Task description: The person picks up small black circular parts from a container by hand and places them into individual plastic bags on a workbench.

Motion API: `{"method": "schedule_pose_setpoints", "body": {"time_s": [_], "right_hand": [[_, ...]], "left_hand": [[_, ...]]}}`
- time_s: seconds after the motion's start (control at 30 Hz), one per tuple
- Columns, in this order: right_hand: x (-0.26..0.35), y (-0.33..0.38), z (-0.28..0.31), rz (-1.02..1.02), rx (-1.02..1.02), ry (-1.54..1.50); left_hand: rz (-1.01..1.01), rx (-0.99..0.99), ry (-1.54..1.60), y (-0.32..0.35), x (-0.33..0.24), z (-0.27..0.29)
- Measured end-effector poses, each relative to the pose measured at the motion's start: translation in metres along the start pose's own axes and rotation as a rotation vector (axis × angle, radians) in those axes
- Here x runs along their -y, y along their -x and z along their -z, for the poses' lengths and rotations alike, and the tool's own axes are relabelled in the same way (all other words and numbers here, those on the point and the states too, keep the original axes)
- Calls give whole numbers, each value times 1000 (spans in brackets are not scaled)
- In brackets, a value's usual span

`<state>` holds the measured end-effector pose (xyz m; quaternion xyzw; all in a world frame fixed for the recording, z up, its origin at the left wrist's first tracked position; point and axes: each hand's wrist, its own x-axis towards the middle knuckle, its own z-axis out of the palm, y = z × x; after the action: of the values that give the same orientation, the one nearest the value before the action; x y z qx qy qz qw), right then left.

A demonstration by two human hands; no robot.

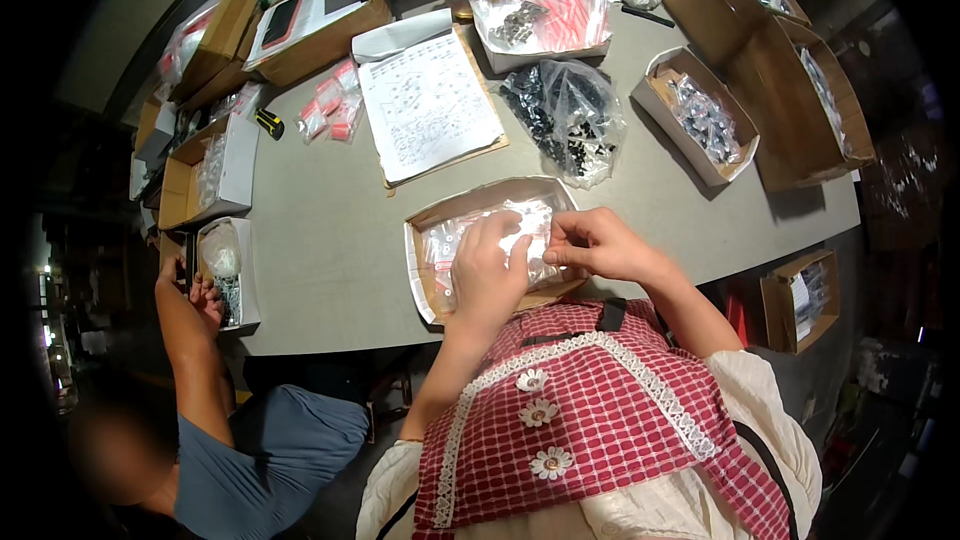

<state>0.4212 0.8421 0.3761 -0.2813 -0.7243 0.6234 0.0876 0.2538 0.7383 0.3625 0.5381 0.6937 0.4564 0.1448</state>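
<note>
A shallow cardboard box [413, 270] with white edges sits at the table's front, holding several small clear plastic bags [440, 245] with red strips and small parts inside. Over its right half a clear plastic bag [537, 224] catches the light between my hands. My left hand [490, 265] is bent around the bag's left side, its fingertips partly hidden. At the bag's right edge, my right hand [600, 243] pinches the plastic between thumb and fingers. What lies inside this bag is too bright to make out.
Behind the box lie a printed parts sheet [428, 100] and an open bag of black pieces [570, 120]. Boxes of bagged parts [700, 120] stand right. A yellow-black cutter [269, 123] lies left. A co-worker's hands [195, 295] are at a box [240, 270] on the left.
</note>
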Motion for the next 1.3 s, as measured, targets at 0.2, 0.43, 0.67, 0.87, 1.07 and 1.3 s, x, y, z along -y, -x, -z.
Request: {"method": "schedule_pose_setpoints", "body": {"time_s": [0.2, 0.43, 0.67, 0.87, 1.07, 1.3], "right_hand": [[-16, 2, -7, 53, -35, -62], [-5, 8, -5, -162, 85, -363], [-7, 9, -18, 79, -319, 199], [-24, 2, -15, -45, -388, -179], [-16, 3, -14, -58, -268, -380], [-72, -38, 58, -34, -647, 554]], "left_hand": [[96, 275, 203, 0, -7, 12], [254, 408, 344, 7, 4, 10], [-64, 261, -7, 7, -12, 6], [-335, 31, -83, -7, -23, 1], [-320, 139, -16, 0, -3, -2], [-230, 64, 7, -2, 9, -6]]}}
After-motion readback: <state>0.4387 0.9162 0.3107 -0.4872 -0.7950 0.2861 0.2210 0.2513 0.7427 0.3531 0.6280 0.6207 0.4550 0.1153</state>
